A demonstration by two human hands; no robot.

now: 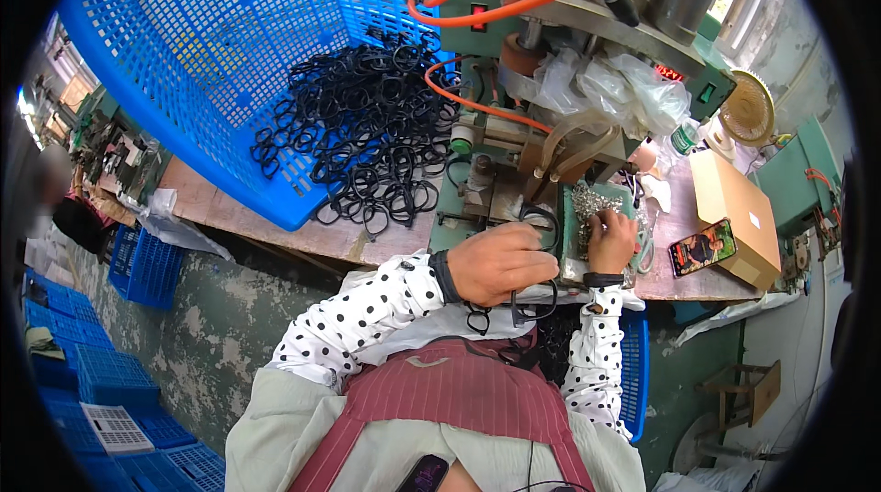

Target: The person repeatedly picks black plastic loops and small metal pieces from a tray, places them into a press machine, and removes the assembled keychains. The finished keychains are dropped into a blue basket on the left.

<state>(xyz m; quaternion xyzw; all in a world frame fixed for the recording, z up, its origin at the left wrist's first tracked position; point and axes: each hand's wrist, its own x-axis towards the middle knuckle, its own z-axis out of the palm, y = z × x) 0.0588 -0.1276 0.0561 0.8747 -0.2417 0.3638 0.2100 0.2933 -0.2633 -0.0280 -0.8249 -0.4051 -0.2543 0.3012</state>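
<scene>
While seated at bench, L hand (500,262) gripping black glasses frame (540,295); R hand (612,241) pinching small metal bits (592,203) in tray.

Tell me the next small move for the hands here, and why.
Probably the right hand should lift one small metal piece from the tray of metal bits toward the black eyeglass frame: the left hand holds that frame at the machine, and the right fingers are in the pile.

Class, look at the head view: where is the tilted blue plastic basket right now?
The blue basket fills the upper left, propped on the wooden bench, spilling black eyeglass frames toward the green machine at its right.
</scene>
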